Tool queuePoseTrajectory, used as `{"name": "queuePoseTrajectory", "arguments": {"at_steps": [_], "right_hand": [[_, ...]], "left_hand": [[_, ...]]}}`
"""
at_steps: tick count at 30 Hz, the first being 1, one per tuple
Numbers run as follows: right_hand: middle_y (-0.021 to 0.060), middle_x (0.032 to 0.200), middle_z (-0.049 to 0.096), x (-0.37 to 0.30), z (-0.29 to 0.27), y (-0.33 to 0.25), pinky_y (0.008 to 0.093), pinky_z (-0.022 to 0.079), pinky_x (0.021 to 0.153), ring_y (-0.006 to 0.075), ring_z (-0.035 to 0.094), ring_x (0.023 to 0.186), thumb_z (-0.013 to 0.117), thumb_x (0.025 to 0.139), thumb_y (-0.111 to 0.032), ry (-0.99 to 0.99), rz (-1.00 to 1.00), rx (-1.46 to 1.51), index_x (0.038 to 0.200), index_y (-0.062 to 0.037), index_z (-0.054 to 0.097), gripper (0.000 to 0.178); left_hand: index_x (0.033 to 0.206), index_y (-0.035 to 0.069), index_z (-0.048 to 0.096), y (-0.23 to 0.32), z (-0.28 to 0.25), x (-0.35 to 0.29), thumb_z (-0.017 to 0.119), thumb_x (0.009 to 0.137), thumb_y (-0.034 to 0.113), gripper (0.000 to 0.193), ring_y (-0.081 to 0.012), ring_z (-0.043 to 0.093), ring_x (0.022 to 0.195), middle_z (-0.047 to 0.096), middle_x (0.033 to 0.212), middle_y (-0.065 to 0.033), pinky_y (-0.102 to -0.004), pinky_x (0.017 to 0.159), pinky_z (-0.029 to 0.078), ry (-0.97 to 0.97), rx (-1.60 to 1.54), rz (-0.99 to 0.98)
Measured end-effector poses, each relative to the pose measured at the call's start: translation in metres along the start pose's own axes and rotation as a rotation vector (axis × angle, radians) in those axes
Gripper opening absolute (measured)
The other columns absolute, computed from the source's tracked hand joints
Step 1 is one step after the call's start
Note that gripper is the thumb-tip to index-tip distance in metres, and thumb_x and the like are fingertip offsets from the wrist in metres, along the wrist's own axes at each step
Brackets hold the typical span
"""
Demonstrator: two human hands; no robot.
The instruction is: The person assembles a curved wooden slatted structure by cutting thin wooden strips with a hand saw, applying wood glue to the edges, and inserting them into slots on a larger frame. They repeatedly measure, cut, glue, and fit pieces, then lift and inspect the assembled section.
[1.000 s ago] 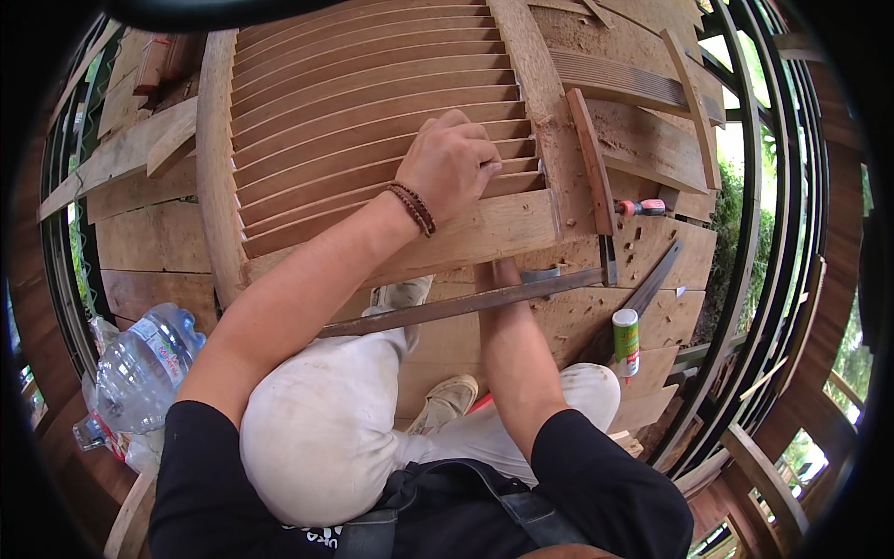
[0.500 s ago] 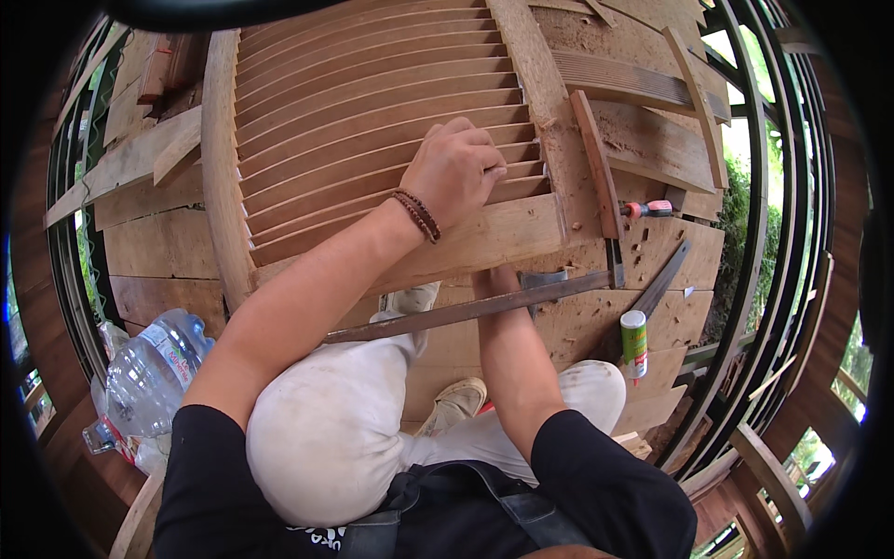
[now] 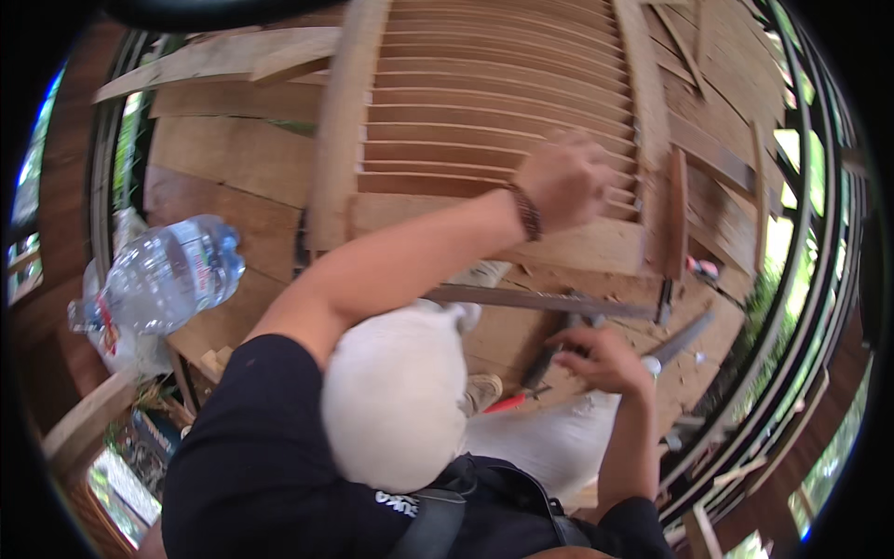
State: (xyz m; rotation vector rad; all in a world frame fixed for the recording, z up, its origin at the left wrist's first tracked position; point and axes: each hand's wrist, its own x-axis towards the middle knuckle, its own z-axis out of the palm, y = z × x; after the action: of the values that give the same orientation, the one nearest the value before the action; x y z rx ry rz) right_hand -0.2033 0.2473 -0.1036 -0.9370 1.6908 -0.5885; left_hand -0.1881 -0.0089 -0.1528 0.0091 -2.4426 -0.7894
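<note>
A louvered wooden shutter [image 3: 503, 119] with many thin slats lies in front of me. My left hand [image 3: 563, 182] is over its lower right corner, near the slat ends; its fingers are smeared by motion, so what they hold, if anything, is unclear. A long metal bar clamp [image 3: 549, 300] runs across just below the shutter's near rail [image 3: 503, 240]. Below the bar, my right hand [image 3: 605, 359] is raised with its fingers bent and apart, nothing visible in them. Near those fingers is the clamp's dark handle [image 3: 542, 361].
Right of the shutter stands a reddish wood strip [image 3: 677, 210], with a red-handled screwdriver [image 3: 703, 268] and a saw blade [image 3: 684, 337] nearby. Large clear plastic bottles [image 3: 172, 275] sit at the left. Loose boards [image 3: 223, 67] lie at the far left.
My right hand has come out from under the shutter's near rail and drawn back toward me. My left hand stays near the lower right slats. The view has shifted left.
</note>
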Motion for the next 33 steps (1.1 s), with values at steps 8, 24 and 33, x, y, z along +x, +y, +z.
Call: {"name": "queuePoseTrajectory", "arguments": {"at_steps": [8, 24, 33], "right_hand": [[0.0203, 0.097, 0.072, 0.049, -0.156, -0.035, 0.0437, 0.054, 0.080, 0.0363, 0.070, 0.087, 0.059, 0.087, -0.008, 0.313, 0.155, -0.525, 0.119, -0.0054, 0.069, 0.034], [0.0141, 0.104, 0.074, 0.103, -0.159, -0.052, 0.0456, 0.055, 0.086, 0.0345, 0.071, 0.098, 0.059, 0.087, -0.011, -0.069, 0.180, -1.255, 0.112, -0.0130, 0.073, 0.030], [0.0145, 0.134, 0.063, 0.072, -0.156, -0.006, 0.0441, 0.045, 0.109, 0.0309, 0.058, 0.127, 0.054, 0.093, -0.018, 0.522, 0.014, -0.966, 0.137, -0.0105, 0.061, 0.045]], "left_hand": [[0.077, 0.006, 0.068, 0.002, -0.004, -0.015, 0.070, 0.084, 0.016, 0.012, -0.0273, 0.061, 0.082, 0.064, 0.079, -0.0079, -0.0403, 0.081, 0.052, -0.110, -0.044, -0.049], [0.077, 0.005, 0.068, -0.003, -0.003, -0.019, 0.068, 0.086, 0.018, 0.016, -0.0296, 0.062, 0.083, 0.064, 0.079, -0.0104, -0.0420, 0.082, 0.051, -0.084, -0.044, -0.124], [0.076, 0.004, 0.067, -0.003, -0.002, -0.017, 0.069, 0.085, 0.018, 0.017, -0.0307, 0.061, 0.079, 0.063, 0.075, -0.0108, -0.0427, 0.080, 0.051, -0.066, -0.086, -0.134]]}}
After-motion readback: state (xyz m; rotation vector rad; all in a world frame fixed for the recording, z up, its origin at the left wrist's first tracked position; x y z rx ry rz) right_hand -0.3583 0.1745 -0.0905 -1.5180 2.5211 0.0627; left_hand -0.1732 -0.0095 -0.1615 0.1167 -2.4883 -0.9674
